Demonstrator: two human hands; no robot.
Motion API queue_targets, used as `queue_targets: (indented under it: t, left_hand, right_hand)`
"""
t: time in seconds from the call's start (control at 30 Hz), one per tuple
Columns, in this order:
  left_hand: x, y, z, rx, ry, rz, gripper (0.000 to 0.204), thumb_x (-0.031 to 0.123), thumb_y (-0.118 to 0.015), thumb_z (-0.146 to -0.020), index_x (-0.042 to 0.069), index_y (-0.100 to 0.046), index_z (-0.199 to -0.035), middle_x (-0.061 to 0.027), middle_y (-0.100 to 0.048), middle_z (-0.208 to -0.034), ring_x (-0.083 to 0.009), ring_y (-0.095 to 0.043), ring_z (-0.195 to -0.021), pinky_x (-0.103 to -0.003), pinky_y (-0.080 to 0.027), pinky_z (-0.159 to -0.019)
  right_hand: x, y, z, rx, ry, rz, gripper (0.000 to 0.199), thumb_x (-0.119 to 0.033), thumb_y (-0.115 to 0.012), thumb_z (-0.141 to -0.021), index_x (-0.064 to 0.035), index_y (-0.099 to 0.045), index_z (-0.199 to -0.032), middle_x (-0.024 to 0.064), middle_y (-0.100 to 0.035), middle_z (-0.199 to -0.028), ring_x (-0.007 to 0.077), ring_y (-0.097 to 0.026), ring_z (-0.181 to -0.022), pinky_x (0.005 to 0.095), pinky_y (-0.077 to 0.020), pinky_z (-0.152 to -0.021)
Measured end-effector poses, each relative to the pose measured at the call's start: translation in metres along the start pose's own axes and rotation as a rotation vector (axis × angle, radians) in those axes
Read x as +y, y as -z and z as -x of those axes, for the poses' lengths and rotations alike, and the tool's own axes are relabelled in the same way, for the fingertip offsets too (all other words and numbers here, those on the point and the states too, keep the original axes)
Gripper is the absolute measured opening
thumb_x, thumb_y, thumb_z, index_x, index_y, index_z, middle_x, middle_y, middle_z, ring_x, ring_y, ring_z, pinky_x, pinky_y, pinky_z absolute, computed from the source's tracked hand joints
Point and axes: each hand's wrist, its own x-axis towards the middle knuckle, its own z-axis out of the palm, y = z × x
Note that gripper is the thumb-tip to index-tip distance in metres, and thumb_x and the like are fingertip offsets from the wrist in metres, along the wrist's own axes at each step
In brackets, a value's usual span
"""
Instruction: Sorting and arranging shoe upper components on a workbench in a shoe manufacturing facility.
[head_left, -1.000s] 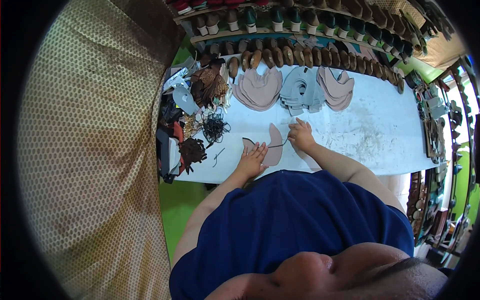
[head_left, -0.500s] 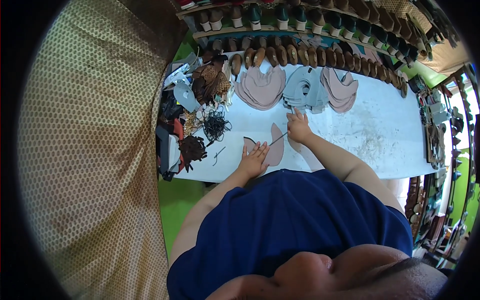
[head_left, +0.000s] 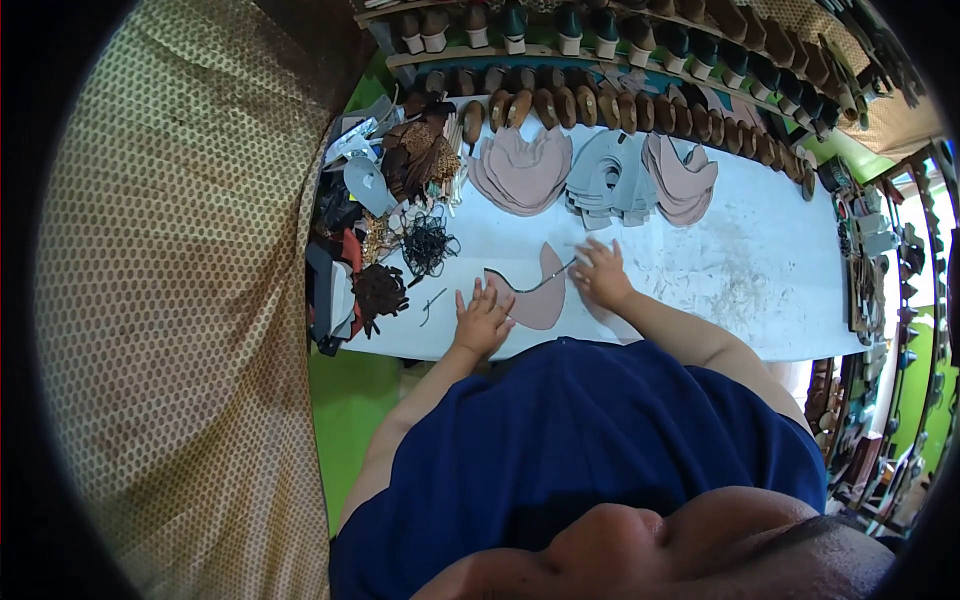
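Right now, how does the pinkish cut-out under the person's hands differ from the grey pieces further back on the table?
The pinkish cut-out lies alone, flat, near the table's front edge; the grey pieces sit stacked in an overlapping pile at the back. The cut-out is touched by the left hand, with the right hand at its edge; nobody touches the grey pieces. Both look like curved, flat-cut sheets on the white table.

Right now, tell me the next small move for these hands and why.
Probably draw the thin tool a little further along the curved edge of the pink cut piece. The left hand lies flat on that piece's near corner, and the right hand holds the tool's end at its inner curve.
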Motion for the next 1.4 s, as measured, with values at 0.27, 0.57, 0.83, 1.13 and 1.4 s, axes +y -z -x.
queue_targets:
  t: [0.27,0.57,0.83,1.13,1.4]
  left_hand:
    - [0.004,0.002,-0.011,0.181,-0.2,0.062,0.013,0.029,-0.073,-0.082,0.022,-0.072,-0.092,-0.0113,-0.045,-0.152,-0.0366,-0.035,-0.144,-0.065,-0.017,-0.115]
    - [-0.021,-0.004,-0.01,0.089,-0.155,0.071,0.041,0.028,-0.068,-0.085,0.013,-0.06,-0.123,-0.0115,-0.038,-0.157,-0.0357,-0.032,-0.146,-0.06,-0.02,-0.116]
    - [-0.019,0.011,0.013,-0.099,0.022,-0.005,0.068,0.039,-0.059,-0.091,0.014,-0.039,-0.151,-0.011,-0.03,-0.161,-0.0322,-0.024,-0.15,-0.058,-0.016,-0.118]
    - [-0.016,0.017,0.012,-0.121,0.026,-0.012,0.068,0.04,-0.056,-0.093,0.014,-0.036,-0.153,-0.01,-0.028,-0.162,-0.0304,-0.021,-0.151,-0.057,-0.014,-0.119]
    - [-0.019,0.016,0.007,-0.132,0.032,-0.009,0.069,0.041,-0.055,-0.093,0.016,-0.034,-0.154,-0.0088,-0.027,-0.163,-0.029,-0.019,-0.152,-0.056,-0.013,-0.119]
  right_hand:
    - [-0.027,-0.007,0.02,-0.064,0.533,-0.064,0.02,-0.023,-0.075,-0.077,-0.0186,-0.07,-0.097,0.001,-0.061,-0.122,0.0274,-0.045,-0.136,0.0649,-0.0263,-0.112]
    - [-0.041,-0.015,0.031,-0.113,0.565,-0.12,0.025,-0.023,-0.066,-0.085,-0.011,-0.064,-0.107,0.005,-0.057,-0.127,0.0303,-0.043,-0.137,0.0613,-0.0301,-0.11]
    - [0.011,0.029,0.05,-0.275,0.006,0.096,0.065,-0.044,-0.05,-0.097,-0.0156,-0.033,-0.154,0.0098,-0.03,-0.16,0.0307,-0.02,-0.151,0.0608,-0.0147,-0.119]
    - [0.023,0.032,0.052,-0.264,0.018,0.116,0.06,-0.042,-0.042,-0.101,-0.018,-0.031,-0.155,0.0092,-0.026,-0.163,0.0293,-0.018,-0.152,0.0532,-0.0125,-0.122]
    - [0.03,0.028,0.046,-0.272,0.024,0.082,0.061,-0.043,-0.044,-0.1,-0.0186,-0.032,-0.155,0.0094,-0.026,-0.163,0.0299,-0.018,-0.152,0.0539,-0.0114,-0.122]
